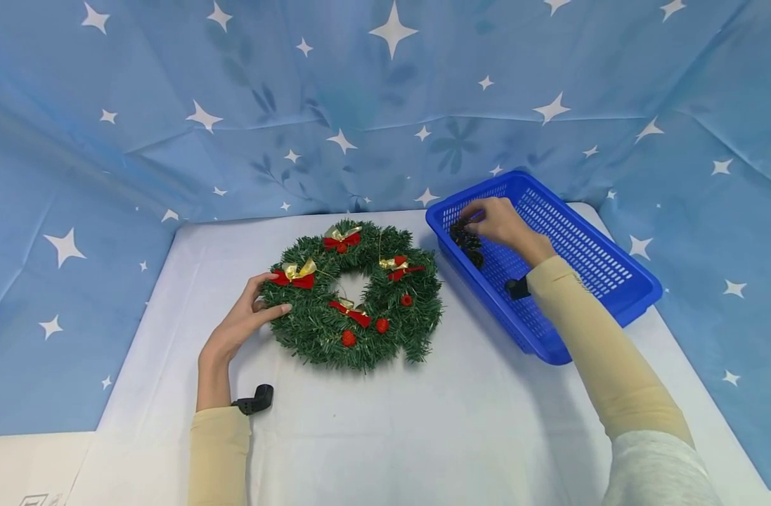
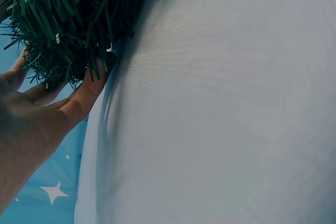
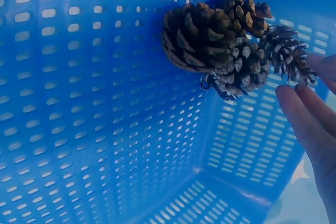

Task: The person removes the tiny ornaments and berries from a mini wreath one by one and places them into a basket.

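Background: blue star-printed fabric backdrop (image 1: 360,84), behind white-covered desk (image 1: 372,436). Near desk centre: round green artificial wreath (image 1: 315,327) with red-and-gold bows (image 1: 342,240) and red berries (image 1: 348,339), lying flat. At left edge of wreath: left grip (image 1: 242,316), thumb and fingers spread apart, touching wreath. To right of wreath: blue perforated plastic basket (image 1: 543,344), set at an angle. Inside basket: right grip (image 1: 499,219), thumb and fingertips pinching slim brown white-tipped pine cone (image 3: 286,51), just beside other brown pine cones (image 3: 197,35).

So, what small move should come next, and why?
Perhaps lift the slender pine cone from the blue perforated basket: the right hand seems to pinch its tip, while the left hand holds the Christmas wreath by its edge.
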`<state>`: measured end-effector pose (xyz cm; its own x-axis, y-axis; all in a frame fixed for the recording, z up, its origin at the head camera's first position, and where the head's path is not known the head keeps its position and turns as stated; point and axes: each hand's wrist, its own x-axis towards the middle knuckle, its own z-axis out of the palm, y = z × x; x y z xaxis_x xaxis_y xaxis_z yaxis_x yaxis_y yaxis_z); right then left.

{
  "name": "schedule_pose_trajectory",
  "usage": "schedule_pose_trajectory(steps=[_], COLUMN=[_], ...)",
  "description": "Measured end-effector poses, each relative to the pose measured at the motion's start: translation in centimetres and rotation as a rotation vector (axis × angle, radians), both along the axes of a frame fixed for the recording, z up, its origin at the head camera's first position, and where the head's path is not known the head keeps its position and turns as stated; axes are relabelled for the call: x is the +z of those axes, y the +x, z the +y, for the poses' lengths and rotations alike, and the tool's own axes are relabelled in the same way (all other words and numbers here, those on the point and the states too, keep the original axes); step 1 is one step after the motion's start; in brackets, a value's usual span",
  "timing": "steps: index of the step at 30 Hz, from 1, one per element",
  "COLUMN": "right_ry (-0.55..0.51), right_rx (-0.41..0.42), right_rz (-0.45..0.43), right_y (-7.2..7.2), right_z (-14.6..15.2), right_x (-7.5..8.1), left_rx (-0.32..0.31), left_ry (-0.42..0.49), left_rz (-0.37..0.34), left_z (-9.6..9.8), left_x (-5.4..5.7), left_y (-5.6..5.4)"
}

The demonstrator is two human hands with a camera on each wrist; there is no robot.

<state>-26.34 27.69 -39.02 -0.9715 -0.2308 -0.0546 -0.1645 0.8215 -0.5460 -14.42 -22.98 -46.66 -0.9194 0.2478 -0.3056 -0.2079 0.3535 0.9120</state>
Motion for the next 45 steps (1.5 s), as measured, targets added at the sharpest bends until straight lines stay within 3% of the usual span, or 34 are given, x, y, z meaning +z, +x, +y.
schedule_pose_trajectory(steps=[17,30,39,45], right_ry=[-0.054,-0.143,-0.183,-0.184], right_rx=[-0.007,0.015,0.024,0.064], right_rz=[0.071,0.155,0.186,0.254], right_y=[1.7,4.3,6.3,7.7], right_z=[0.8,0.0,-0.9,-1.8], right_x=[1.2,3.6,4.5,4.8], left_rx=[-0.002,-0.006,-0.005,-0.005], left_ry=[0.001,-0.001,-0.001,-0.003], left_rz=[0.003,0.006,0.006,0.001], left_z=[0.1,0.0,0.0,0.0], left_x=[0.3,0.1,0.1,0.2], left_y=[0.1,-0.1,-0.1,-0.1])
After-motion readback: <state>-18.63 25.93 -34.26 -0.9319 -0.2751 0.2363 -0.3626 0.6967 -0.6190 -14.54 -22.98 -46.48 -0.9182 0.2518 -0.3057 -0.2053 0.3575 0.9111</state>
